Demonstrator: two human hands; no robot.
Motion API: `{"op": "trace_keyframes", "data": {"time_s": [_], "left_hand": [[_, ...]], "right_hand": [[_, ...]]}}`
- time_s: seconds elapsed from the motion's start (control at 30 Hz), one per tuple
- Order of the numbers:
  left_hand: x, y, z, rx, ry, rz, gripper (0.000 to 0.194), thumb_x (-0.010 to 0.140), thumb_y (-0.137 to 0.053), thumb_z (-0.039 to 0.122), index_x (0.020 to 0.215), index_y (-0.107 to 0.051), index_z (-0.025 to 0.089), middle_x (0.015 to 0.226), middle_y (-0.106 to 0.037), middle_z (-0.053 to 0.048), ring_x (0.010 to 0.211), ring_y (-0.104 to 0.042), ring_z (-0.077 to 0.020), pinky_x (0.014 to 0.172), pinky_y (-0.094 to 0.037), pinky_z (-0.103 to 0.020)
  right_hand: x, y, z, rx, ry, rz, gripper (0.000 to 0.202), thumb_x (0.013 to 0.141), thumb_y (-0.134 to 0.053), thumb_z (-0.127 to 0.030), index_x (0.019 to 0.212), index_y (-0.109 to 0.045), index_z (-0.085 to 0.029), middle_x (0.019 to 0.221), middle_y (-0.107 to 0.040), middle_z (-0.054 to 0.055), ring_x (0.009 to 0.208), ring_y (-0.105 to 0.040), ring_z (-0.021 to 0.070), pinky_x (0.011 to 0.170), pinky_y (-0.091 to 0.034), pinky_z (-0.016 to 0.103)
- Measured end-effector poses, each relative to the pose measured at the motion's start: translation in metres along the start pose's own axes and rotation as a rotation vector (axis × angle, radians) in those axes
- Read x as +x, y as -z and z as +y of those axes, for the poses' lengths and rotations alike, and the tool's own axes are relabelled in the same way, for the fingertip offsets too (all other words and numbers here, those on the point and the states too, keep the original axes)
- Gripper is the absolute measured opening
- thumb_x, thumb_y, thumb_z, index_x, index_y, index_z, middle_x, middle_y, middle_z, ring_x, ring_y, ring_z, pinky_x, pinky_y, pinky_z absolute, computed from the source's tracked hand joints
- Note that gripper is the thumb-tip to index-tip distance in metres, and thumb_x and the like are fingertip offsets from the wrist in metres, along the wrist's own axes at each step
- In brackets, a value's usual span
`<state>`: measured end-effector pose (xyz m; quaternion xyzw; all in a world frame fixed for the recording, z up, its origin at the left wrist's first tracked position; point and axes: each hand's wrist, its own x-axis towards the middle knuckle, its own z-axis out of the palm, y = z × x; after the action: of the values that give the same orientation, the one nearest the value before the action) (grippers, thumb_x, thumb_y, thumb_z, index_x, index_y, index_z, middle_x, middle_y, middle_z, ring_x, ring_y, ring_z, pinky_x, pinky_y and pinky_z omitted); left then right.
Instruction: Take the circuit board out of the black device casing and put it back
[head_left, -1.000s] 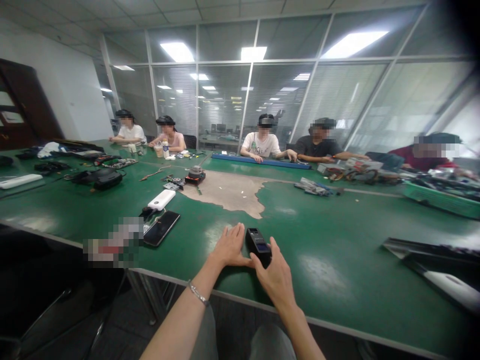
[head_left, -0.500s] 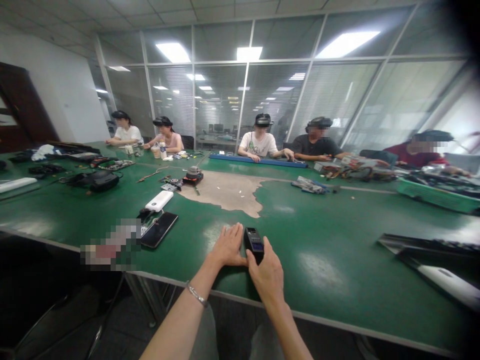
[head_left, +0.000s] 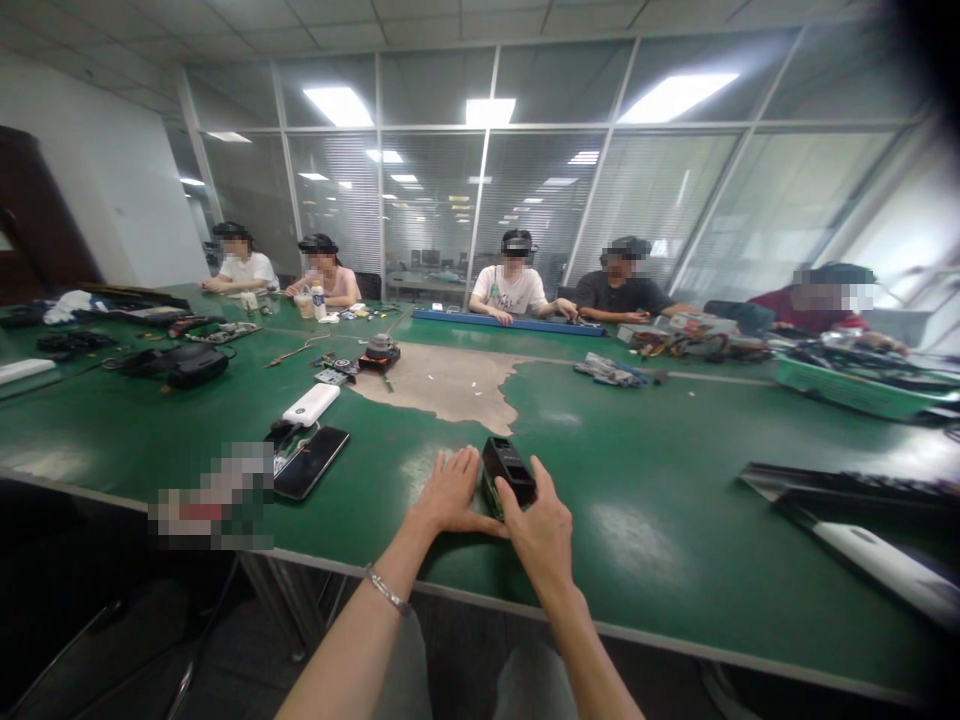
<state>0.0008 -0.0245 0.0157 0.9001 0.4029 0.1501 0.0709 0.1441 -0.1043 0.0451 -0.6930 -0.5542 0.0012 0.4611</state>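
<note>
A small black box-shaped device (head_left: pixel 507 464) is at the near middle of the green table; its exact kind is not clear. My right hand (head_left: pixel 541 520) grips it by the sides, thumb on the left and fingers on the right. A greenish strip shows along its lower left side, too blurred to make out. To the left of the device, my left hand (head_left: pixel 450 498) rests with its fingers stretched out on the table. Its thumb points right, toward the near end of the device; whether it touches is hidden by my right thumb.
To the left lie a dark phone (head_left: pixel 312 463) and a white power bank (head_left: pixel 311 404). A bare, torn patch (head_left: pixel 450 385) marks the tabletop ahead. Black and white casing parts (head_left: pixel 870 545) lie at right, near a green basket (head_left: pixel 840 390). Several people sit across the table.
The device has tipped in my right hand, and a greenish strip now shows under its dark top. My right hand has shifted slightly to the right; my left hand stays nearly where it was.
</note>
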Motion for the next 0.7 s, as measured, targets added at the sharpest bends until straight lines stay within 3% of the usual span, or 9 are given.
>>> {"op": "trace_keyframes", "data": {"time_s": [0.2,0.43,0.7], "left_hand": [[-0.003,0.003,0.002,-0.029,0.015,0.008,0.13,0.054,-0.044,0.093,0.149,-0.009,0.012,0.156,-0.012,-0.018,0.144,-0.01,-0.034,0.116,-0.005,-0.053],[-0.003,0.004,0.002,-0.049,0.023,-0.007,0.125,0.055,-0.043,0.093,0.148,-0.017,0.014,0.156,-0.012,-0.015,0.144,-0.008,-0.0333,0.116,-0.004,-0.053],[-0.002,0.005,0.003,-0.048,0.029,-0.011,0.123,0.054,-0.044,0.093,0.147,-0.021,0.015,0.156,-0.011,-0.016,0.144,-0.01,-0.0342,0.116,-0.004,-0.054]], "right_hand": [[0.018,0.019,0.026,0.038,-0.025,0.157,0.071,0.081,-0.052,-0.055,0.139,-0.041,-0.015,0.132,-0.054,0.016,0.106,-0.06,0.0275,0.092,-0.044,0.04],[0.011,0.017,0.083,-0.096,-0.074,0.137,0.074,0.08,-0.05,-0.058,0.136,-0.043,-0.01,0.13,-0.055,0.019,0.113,-0.056,0.0321,0.096,-0.042,0.043],[0.007,0.01,0.095,-0.162,-0.047,0.081,0.077,0.082,-0.047,-0.058,0.137,-0.039,-0.005,0.129,-0.054,0.023,0.114,-0.056,0.0337,0.094,-0.043,0.044]]}}
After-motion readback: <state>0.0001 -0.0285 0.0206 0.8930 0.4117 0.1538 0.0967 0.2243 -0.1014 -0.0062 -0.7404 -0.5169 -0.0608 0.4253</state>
